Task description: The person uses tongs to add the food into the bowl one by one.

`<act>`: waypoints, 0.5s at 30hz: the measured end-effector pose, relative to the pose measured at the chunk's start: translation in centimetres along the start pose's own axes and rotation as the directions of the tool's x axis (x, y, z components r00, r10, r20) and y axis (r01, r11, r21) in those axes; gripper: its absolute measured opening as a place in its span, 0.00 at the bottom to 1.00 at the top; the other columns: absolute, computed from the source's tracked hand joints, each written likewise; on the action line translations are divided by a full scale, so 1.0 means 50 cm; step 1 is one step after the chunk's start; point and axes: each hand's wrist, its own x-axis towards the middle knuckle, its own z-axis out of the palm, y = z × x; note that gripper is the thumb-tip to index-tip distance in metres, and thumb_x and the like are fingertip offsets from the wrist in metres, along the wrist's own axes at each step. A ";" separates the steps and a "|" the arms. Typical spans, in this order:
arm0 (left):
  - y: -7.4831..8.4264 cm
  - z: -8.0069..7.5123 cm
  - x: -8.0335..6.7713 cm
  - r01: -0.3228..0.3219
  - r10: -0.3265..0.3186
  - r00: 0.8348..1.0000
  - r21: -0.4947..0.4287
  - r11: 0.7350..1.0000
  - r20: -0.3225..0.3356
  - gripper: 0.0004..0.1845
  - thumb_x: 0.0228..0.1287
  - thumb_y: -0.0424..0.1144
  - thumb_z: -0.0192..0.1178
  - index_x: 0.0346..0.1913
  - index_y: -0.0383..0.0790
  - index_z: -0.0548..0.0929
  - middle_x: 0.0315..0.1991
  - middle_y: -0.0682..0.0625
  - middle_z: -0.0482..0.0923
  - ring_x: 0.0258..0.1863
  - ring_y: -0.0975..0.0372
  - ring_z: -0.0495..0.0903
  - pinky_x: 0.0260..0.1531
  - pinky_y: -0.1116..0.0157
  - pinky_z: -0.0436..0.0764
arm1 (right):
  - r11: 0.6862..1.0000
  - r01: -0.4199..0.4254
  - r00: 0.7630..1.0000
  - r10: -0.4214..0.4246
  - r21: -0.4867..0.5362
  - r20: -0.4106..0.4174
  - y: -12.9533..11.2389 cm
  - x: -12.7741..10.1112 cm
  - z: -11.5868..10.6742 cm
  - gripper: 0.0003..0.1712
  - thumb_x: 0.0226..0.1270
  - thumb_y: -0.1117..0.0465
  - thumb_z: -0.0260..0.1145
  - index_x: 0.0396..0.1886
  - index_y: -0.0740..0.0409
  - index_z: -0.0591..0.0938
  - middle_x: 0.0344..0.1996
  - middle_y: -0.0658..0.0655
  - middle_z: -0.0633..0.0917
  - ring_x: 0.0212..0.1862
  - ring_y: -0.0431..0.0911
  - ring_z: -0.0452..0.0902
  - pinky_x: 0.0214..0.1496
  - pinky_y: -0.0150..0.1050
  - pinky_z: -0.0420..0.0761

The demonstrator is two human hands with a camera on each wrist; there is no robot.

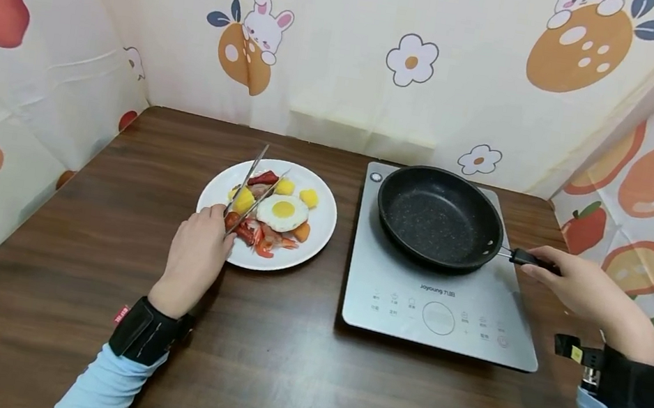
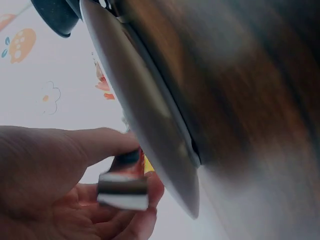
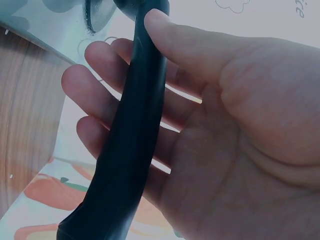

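Observation:
My left hand grips metal tongs at the near edge of a white plate. The tong arms reach over the food: a fried egg, yellow chunks, a red sausage piece, shrimp and an orange piece. In the left wrist view the fingers pinch the tongs beside the plate rim. My right hand holds the black handle of an empty black frying pan. The right wrist view has the handle lying across the fingers, thumb on top.
The pan sits on a grey induction cooker at the right of a dark wooden table. Patterned cloth walls close in the left, back and right sides. Bare tabletop lies in front of the plate and the cooker.

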 end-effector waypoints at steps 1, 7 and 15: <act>-0.001 -0.001 -0.002 0.003 -0.003 1.000 -0.004 1.000 -0.005 0.23 0.68 0.33 0.64 0.58 0.19 0.73 0.46 0.26 0.80 0.44 0.37 0.82 0.43 0.43 0.80 | 1.000 0.001 1.000 -0.001 0.003 0.005 -0.001 0.001 0.001 0.26 0.80 0.48 0.57 0.58 0.67 0.78 0.39 0.62 0.83 0.37 0.51 0.74 0.35 0.42 0.70; -0.001 -0.002 -0.009 -0.003 0.004 0.999 0.014 1.000 -0.043 0.17 0.72 0.29 0.52 0.55 0.16 0.69 0.43 0.25 0.74 0.39 0.36 0.80 0.33 0.43 0.82 | 1.000 0.001 1.000 -0.001 0.011 0.028 -0.002 0.004 -0.001 0.25 0.81 0.50 0.56 0.59 0.68 0.76 0.38 0.61 0.85 0.35 0.49 0.74 0.34 0.42 0.70; -0.009 -0.021 -0.008 0.072 -0.072 0.997 -0.021 0.997 0.008 0.25 0.73 0.38 0.57 0.62 0.22 0.68 0.42 0.28 0.73 0.35 0.40 0.79 0.25 0.44 0.79 | 1.000 0.022 0.999 -0.022 -0.008 0.031 0.003 0.004 0.004 0.22 0.82 0.53 0.55 0.57 0.69 0.76 0.34 0.57 0.84 0.35 0.49 0.74 0.35 0.42 0.71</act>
